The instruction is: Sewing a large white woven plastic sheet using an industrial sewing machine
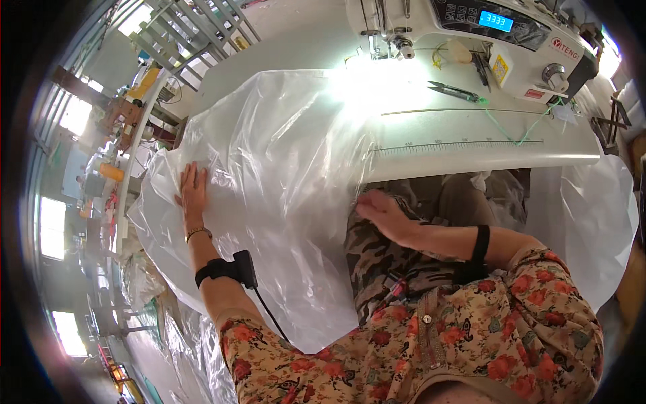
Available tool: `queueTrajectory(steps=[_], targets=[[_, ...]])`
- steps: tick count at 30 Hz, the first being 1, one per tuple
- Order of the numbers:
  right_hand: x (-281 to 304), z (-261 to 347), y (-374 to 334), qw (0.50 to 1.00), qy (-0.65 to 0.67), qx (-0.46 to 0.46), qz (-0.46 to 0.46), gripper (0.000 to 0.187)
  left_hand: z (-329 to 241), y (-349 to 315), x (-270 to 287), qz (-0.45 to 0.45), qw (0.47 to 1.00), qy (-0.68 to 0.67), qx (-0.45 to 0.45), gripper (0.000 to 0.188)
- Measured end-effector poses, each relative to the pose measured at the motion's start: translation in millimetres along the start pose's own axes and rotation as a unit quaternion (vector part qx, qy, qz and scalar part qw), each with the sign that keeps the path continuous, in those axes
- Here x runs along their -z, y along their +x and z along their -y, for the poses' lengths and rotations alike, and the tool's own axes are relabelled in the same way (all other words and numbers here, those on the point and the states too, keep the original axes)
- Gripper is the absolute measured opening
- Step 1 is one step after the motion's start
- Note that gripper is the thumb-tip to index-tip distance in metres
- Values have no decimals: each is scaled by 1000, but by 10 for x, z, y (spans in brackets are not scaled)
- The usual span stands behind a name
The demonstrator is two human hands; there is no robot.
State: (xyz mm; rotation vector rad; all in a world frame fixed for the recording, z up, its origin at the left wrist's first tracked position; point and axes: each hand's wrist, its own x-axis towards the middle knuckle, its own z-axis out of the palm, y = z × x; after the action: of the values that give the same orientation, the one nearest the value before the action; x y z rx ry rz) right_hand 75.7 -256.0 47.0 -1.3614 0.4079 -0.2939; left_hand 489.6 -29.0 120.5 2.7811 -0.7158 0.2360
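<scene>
A large, clear plastic sheet (282,175) covers the left part of the sewing table and drapes over its front edge toward my lap. Flat on the sheet's left side lies my left hand (194,190), its fingers stretched out. At the sheet's right edge, just below the table's front edge, my right hand (380,210) is closed, with its fingertips on the plastic; it is slightly blurred. The sheet's far right part runs under the bright lamp by the needle of the sewing machine (464,23), where glare hides detail.
Thread snips (455,90) lie on the table right of the needle, near green thread (501,128). A ruler scale (437,146) runs along the front edge. More white plastic (585,222) hangs at the right. Metal racks (192,34) stand at the far left.
</scene>
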Motion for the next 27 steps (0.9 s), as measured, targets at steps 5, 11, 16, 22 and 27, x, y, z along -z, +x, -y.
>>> queueTrajectory(steps=[5,11,16,22,27], targets=[[-155,-352,368,969,-220,-40,103,23,-101,-25,86,7,1000,14,11,56],[53,-127,124,989,-44,-20,138,24,-30,-40,44,4,1000,14,22,55],[391,457,-783,926,44,-138,349,41,18,-40,1,4,1000,12,-6,53],[536,397,-839,920,41,-212,328,42,-342,-215,344,37,996,73,42,53],[529,146,-788,995,77,-68,12,35,-1453,-693,1076,58,962,256,-76,38]])
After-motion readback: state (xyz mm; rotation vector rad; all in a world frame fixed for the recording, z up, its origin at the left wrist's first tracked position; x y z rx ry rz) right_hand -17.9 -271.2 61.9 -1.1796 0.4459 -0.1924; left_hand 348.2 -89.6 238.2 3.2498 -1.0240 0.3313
